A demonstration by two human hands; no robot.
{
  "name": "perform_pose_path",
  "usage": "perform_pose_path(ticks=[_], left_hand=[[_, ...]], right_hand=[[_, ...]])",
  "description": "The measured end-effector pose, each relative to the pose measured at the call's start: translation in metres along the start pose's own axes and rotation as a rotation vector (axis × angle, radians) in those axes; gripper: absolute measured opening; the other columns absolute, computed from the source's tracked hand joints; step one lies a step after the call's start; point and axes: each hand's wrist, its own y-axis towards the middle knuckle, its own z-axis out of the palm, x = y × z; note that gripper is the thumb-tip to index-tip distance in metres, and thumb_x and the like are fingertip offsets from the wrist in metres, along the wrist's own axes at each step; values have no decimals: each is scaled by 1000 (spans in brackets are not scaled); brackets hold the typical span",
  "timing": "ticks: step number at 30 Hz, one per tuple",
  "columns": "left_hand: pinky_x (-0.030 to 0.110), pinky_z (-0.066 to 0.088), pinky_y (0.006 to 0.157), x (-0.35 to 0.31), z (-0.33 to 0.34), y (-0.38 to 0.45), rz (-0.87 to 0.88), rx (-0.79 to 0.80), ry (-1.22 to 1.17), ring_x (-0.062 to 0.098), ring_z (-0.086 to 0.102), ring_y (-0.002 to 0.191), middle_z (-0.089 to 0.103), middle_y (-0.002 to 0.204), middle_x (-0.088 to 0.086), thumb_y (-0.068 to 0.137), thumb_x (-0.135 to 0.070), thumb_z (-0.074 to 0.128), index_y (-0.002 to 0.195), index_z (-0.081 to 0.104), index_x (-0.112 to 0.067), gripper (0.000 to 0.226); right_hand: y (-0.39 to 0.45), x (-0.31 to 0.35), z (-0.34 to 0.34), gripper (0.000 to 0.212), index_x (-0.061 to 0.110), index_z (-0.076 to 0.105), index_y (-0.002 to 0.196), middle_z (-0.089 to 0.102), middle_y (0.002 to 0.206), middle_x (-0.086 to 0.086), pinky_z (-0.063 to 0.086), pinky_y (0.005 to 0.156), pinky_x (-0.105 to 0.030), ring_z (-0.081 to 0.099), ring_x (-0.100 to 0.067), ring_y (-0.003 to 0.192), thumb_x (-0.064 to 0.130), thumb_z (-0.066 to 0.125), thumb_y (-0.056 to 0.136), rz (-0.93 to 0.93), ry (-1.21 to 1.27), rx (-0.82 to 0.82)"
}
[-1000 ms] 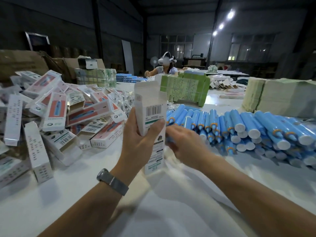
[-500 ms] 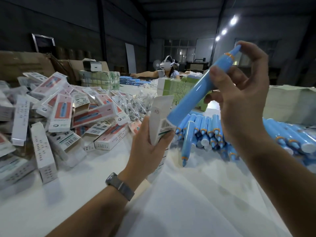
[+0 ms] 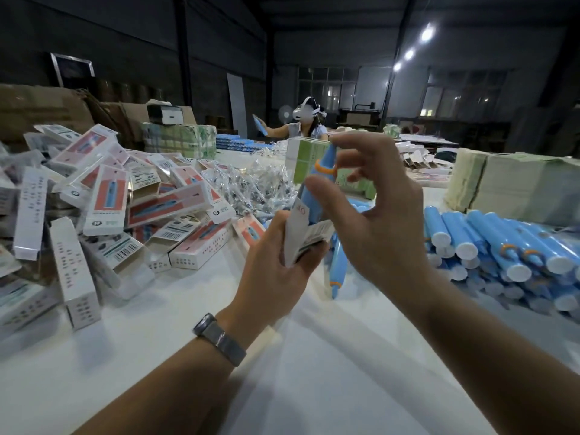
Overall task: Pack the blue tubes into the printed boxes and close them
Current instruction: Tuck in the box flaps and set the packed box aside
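Observation:
My left hand (image 3: 276, 255) grips an open printed box (image 3: 303, 233) near the middle of the view. A blue tube (image 3: 320, 180) with an orange ring stands partly inside the box, its tip upward. My right hand (image 3: 370, 215) is around the tube's upper part, thumb and fingers curled at it. A pile of blue tubes with white caps (image 3: 502, 246) lies on the right. One loose blue tube (image 3: 337, 268) lies just behind my hands.
A heap of printed boxes (image 3: 103, 199) covers the left of the white table (image 3: 157, 340). Clear packets (image 3: 251, 186) lie behind. Green cartons (image 3: 307, 158) and stacked flat sheets (image 3: 514, 183) stand further back. Another person (image 3: 304, 120) works at the far end.
My right hand picked a blue tube from the pile, raised it, and has slid it down into the box held by my left hand.

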Motion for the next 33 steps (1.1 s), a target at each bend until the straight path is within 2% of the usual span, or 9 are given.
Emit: perform_pose_path(ticks=[2,5,8,13,18,20,23,28,33], left_hand=[[9,45,65,2,1,0,-15,-9,-14,2,62,84,63,98,-21,83,-36,69,102,47,-35,29],[14,46,62,4,1,-1,-18,-7,-20,9,63,81,63,94,-16,83,-43,68,101,47,-35,29],[17,47,62,4,0,0,-12,-15,-20,6,62,76,63,88,-20,80,-46,63,99,48,-41,25],[25,52,62,10,-1,2,-53,-57,-5,7,64,76,64,88,-18,80,-48,62,101,48,-36,28],[40,47,65,24,-13,7,20,-302,407,30,55,82,63,94,6,89,-36,64,107,41,-28,31],[44,49,71,30,-22,12,-58,-427,420,34,55,88,64,102,11,90,-30,67,110,39,-27,34],[42,47,73,35,-25,15,-170,-510,380,26,49,90,63,109,13,91,-29,71,113,38,-29,39],[55,50,83,38,-29,18,-230,-571,328,25,50,96,56,108,-2,91,-33,67,116,40,-28,37],[51,53,82,25,-26,19,-105,-539,271,27,56,102,46,106,-23,89,-36,64,119,41,-31,38]], right_hand=[[-1,-4,3,26,27,51,112,55,105,9,49,85,-44,56,-16,101,31,65,90,-22,-39,-47],[-3,-14,3,19,15,66,104,52,107,1,46,84,-41,52,-20,104,30,63,93,-98,-115,-71],[-18,-24,8,31,4,74,86,57,108,-12,41,88,-35,52,-33,105,30,59,96,-136,-215,30],[-26,-29,15,30,9,76,99,56,122,-14,35,96,-26,48,-31,117,29,54,97,-119,-214,146],[-33,-40,19,21,13,67,111,54,113,1,47,85,-29,56,-16,104,17,60,92,178,-69,121],[-39,-51,26,21,15,68,107,60,101,3,50,80,-35,59,-14,92,6,63,88,331,-91,210],[-42,-72,42,25,16,69,109,66,93,3,48,87,-38,61,-18,89,5,61,87,495,-183,442],[-33,-98,84,34,18,67,121,67,118,-5,41,95,-38,49,-29,114,12,56,89,354,-419,697],[6,-120,141,29,22,66,121,67,121,-6,41,93,-41,48,-28,118,24,54,94,250,-508,671]])
